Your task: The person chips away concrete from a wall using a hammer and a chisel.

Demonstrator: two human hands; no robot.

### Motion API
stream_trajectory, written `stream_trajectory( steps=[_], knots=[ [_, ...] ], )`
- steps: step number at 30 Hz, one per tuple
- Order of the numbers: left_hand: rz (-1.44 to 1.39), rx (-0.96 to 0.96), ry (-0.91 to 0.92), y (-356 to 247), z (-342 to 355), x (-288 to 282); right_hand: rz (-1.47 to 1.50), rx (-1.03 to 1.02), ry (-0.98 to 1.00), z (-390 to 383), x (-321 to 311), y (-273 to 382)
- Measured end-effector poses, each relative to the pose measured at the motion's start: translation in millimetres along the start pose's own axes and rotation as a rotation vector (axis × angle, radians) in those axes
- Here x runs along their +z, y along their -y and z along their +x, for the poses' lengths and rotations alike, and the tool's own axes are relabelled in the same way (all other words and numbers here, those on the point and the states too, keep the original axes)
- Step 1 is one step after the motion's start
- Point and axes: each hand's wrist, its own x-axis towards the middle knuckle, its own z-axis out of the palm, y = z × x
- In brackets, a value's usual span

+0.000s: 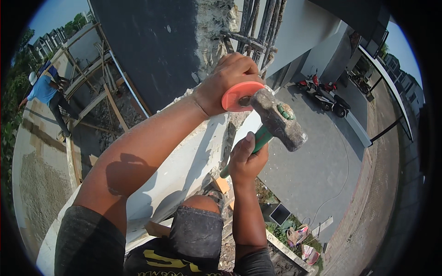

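My left hand (228, 83) is closed around a chisel whose round orange-red hand guard (235, 97) faces me. The chisel's dark struck end shows in the middle of the guard, while its tip is hidden behind my hand. My right hand (248, 158) grips a club hammer by its green handle (262, 138). The worn steel hammer head (281, 120) overlaps the guard's right edge; whether they touch I cannot tell. Beyond my left hand rises a chipped, rough concrete edge (211, 37) beside exposed steel bars (262, 27).
A dark wall panel (147, 46) stands at left, with a white wall top (189, 152) under my arms. Far below on the right, motorbikes (324, 94) are parked on grey paving (308, 156). Another person in blue (45, 91) stands near timber framing (87, 78).
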Motion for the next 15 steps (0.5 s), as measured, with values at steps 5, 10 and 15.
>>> stream_trajectory(
  steps=[5, 10, 15],
  knots=[
    [-0.008, 0.026, 0.021, 9, -2, -3, 0.386, 0.165, -0.061, -29, -34, 41],
    [-0.01, 0.212, 0.11, -7, 5, -3, 0.323, 0.088, -0.09, -64, -64, 75],
    [0.032, 0.343, 0.418, -47, 14, 9, 0.199, 0.032, -0.052, -82, -86, 95]
  ],
)
